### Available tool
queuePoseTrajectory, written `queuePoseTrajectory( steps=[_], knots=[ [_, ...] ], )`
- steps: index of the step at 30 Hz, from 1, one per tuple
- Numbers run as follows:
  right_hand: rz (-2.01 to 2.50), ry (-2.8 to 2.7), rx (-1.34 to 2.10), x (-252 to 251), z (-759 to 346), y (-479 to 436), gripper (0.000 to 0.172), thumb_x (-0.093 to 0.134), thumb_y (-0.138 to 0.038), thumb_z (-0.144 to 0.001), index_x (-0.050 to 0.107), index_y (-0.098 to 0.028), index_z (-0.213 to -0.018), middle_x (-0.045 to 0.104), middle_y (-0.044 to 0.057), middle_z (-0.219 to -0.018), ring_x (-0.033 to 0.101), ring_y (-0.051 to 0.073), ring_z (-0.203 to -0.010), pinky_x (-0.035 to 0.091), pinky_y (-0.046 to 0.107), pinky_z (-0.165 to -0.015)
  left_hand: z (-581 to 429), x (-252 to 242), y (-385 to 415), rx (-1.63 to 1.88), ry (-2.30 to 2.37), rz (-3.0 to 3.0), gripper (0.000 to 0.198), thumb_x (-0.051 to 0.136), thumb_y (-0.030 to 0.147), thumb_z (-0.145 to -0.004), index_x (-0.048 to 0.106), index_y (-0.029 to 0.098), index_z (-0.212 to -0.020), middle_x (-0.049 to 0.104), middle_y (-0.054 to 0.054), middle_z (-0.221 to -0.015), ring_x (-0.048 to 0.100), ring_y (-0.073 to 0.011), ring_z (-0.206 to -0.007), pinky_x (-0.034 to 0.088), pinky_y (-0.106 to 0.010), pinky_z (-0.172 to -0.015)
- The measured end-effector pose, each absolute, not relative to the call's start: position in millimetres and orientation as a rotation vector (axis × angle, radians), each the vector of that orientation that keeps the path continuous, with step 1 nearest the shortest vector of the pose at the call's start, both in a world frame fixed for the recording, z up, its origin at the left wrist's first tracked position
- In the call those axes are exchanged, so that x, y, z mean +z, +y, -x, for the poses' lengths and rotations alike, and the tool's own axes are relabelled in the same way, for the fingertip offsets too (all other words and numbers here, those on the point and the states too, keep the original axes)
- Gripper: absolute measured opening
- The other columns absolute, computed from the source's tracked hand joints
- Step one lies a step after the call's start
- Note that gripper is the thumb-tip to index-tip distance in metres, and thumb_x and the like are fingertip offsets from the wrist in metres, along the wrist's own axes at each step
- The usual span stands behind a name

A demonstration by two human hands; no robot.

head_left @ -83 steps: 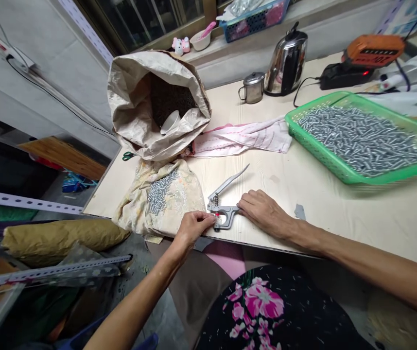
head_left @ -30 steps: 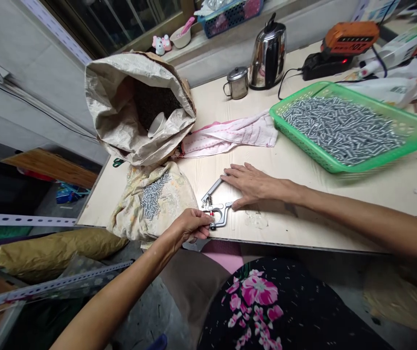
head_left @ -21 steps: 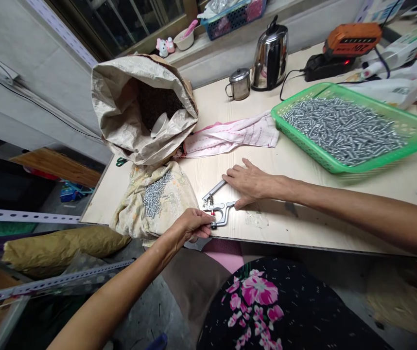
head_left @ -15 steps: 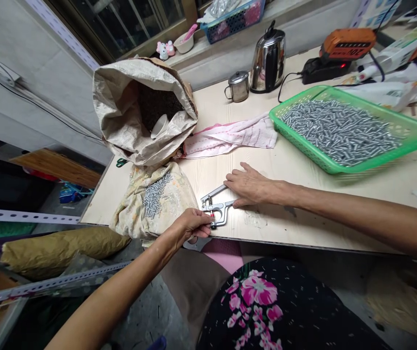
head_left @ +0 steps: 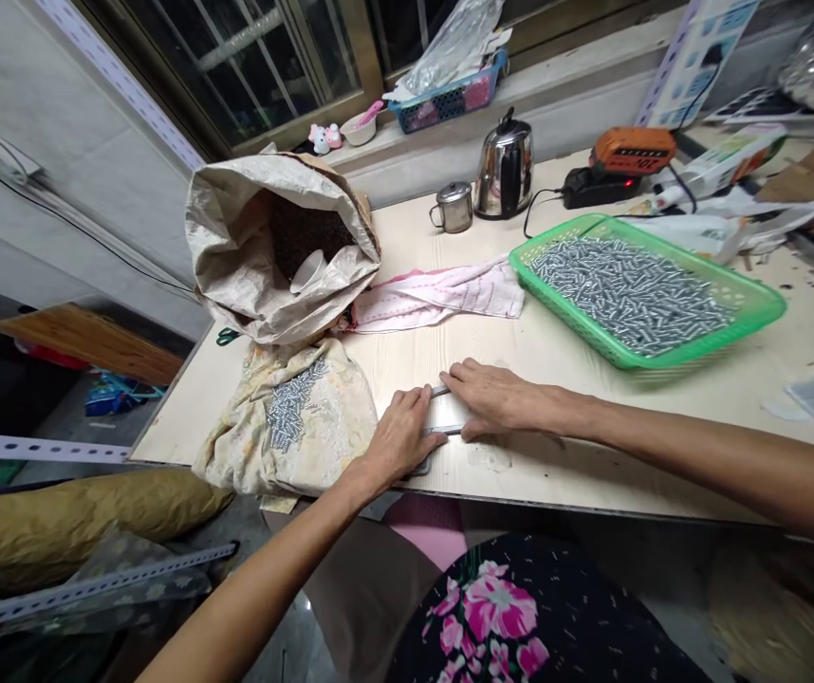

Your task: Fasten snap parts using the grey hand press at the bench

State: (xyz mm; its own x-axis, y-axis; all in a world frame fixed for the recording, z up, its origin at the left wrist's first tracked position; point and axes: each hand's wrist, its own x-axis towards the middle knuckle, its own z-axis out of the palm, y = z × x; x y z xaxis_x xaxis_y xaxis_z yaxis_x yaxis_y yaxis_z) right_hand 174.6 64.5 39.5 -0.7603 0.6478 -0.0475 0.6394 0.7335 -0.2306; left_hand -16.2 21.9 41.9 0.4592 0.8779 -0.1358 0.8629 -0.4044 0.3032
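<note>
A pair of grey metal hand-press pliers (head_left: 452,430) lies near the table's front edge, handles to the right and spread apart. My left hand (head_left: 398,432) is closed over its head end, covering the jaws and spring. At the handle ends, my right hand (head_left: 492,396) has its fingers on the upper handle and its thumb by the lower one. Left of my left hand, a crumpled yellowish cloth (head_left: 346,408) bears a heap of small silvery metal pins (head_left: 291,408). Many similar pieces fill a green plastic basket (head_left: 635,359) on the right.
An open sack (head_left: 222,270) with dark contents and a white cup (head_left: 307,272) stands behind the cloth. A pink-white towel (head_left: 442,302), steel mug (head_left: 454,209), kettle (head_left: 503,175) and orange battery pack (head_left: 633,150) are farther back. The table's front edge (head_left: 556,507) runs below my arms.
My left hand has gone from pinching the pliers' lower jaw to lying over the whole head. My right hand stays on the handles. The camera view has shifted slightly.
</note>
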Motion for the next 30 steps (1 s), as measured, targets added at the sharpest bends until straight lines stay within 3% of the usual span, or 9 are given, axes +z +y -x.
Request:
queuePoseTrajectory(
  steps=[4, 8, 14, 17, 20, 23, 26, 30],
  knots=[
    [1.034, -2.871, 0.264, 31, -179, 65, 0.047, 0.084, -0.033, -0.069, 0.062, -0.014, -0.106, 0.061, 0.011, -0.098, 0.056, 0.027, -0.091, 0.044, 0.034, -0.069, 10, 46, 22, -0.023, 1.496, -2.426, 0.055, 0.074, 0.036, -0.081, 0.052, 0.013, -0.126, 0.059, -0.014, -0.119, 0.052, -0.029, -0.111, 0.048, -0.044, -0.095],
    [0.909, -2.795, 0.226, 12, -179, 62, 0.004, 0.065, -0.021, -0.086, 0.062, -0.019, -0.088, 0.06, 0.007, -0.085, 0.056, 0.022, -0.079, 0.041, 0.033, -0.067, 5, 40, 22, -0.018, 1.548, -2.439, 0.023, 0.063, 0.036, -0.091, 0.063, 0.016, -0.103, 0.062, -0.008, -0.1, 0.054, -0.0248, -0.102, 0.049, -0.037, -0.084],
    [0.873, -2.655, 0.391, -8, -186, 54, 0.027, 0.04, -0.031, -0.1, 0.061, -0.021, -0.085, 0.058, 0.007, -0.081, 0.057, 0.022, -0.077, 0.043, 0.034, -0.068, 2, 30, 22, -0.019, 1.585, -2.422, 0.025, 0.059, 0.038, -0.093, 0.067, 0.015, -0.091, 0.066, -0.008, -0.095, 0.058, -0.025, -0.101, 0.051, -0.036, -0.08],
    [0.869, -2.676, 0.352, -6, -191, 68, 0.029, 0.049, -0.044, -0.095, 0.063, -0.02, -0.103, 0.061, 0.011, -0.091, 0.058, 0.026, -0.084, 0.045, 0.038, -0.072, 1, 21, 6, 0.097, 1.7, -2.462, 0.032, 0.057, 0.038, -0.094, 0.063, 0.012, -0.112, 0.065, -0.013, -0.115, 0.058, -0.0267, -0.113, 0.051, -0.041, -0.093],
    [0.811, -2.79, 0.38, 5, -191, 85, 0.043, 0.056, -0.052, -0.09, 0.062, -0.017, -0.113, 0.062, 0.014, -0.099, 0.058, 0.027, -0.088, 0.046, 0.039, -0.077, -6, 6, -25, 0.304, 1.796, -2.54, 0.05, 0.053, 0.039, -0.096, 0.047, 0.011, -0.137, 0.048, -0.019, -0.146, 0.039, -0.0315, -0.14, 0.039, -0.05, -0.111],
    [0.829, -2.849, 0.337, 12, -187, 100, 0.03, 0.052, -0.038, -0.094, 0.063, -0.016, -0.111, 0.062, 0.013, -0.097, 0.057, 0.025, -0.088, 0.044, 0.036, -0.077, -11, -5, -51, 0.425, 1.697, -2.568, 0.06, 0.051, 0.047, -0.095, 0.041, 0.012, -0.143, 0.042, -0.019, -0.152, 0.025, -0.0335, -0.148, 0.034, -0.053, -0.115],
    [0.875, -2.877, 0.178, 14, -181, 115, 0.015, 0.053, -0.022, -0.093, 0.066, -0.016, -0.097, 0.063, 0.01, -0.092, 0.055, 0.023, -0.086, 0.04, 0.033, -0.075, -14, -7, -58, 0.487, 1.617, -2.516, 0.058, 0.047, 0.049, -0.097, 0.045, 0.013, -0.141, 0.05, -0.017, -0.146, 0.033, -0.0318, -0.145, 0.034, -0.051, -0.116],
    [1.012, -2.868, 0.076, 23, -163, 123, 0.011, 0.056, -0.017, -0.091, 0.067, -0.015, -0.088, 0.064, 0.009, -0.088, 0.054, 0.022, -0.085, 0.037, 0.032, -0.074, -15, -3, -52, 0.519, 1.555, -2.471, 0.057, 0.045, 0.051, -0.097, 0.048, 0.012, -0.138, 0.055, -0.017, -0.142, 0.036, -0.0316, -0.144, 0.031, -0.052, -0.117]
  ],
)
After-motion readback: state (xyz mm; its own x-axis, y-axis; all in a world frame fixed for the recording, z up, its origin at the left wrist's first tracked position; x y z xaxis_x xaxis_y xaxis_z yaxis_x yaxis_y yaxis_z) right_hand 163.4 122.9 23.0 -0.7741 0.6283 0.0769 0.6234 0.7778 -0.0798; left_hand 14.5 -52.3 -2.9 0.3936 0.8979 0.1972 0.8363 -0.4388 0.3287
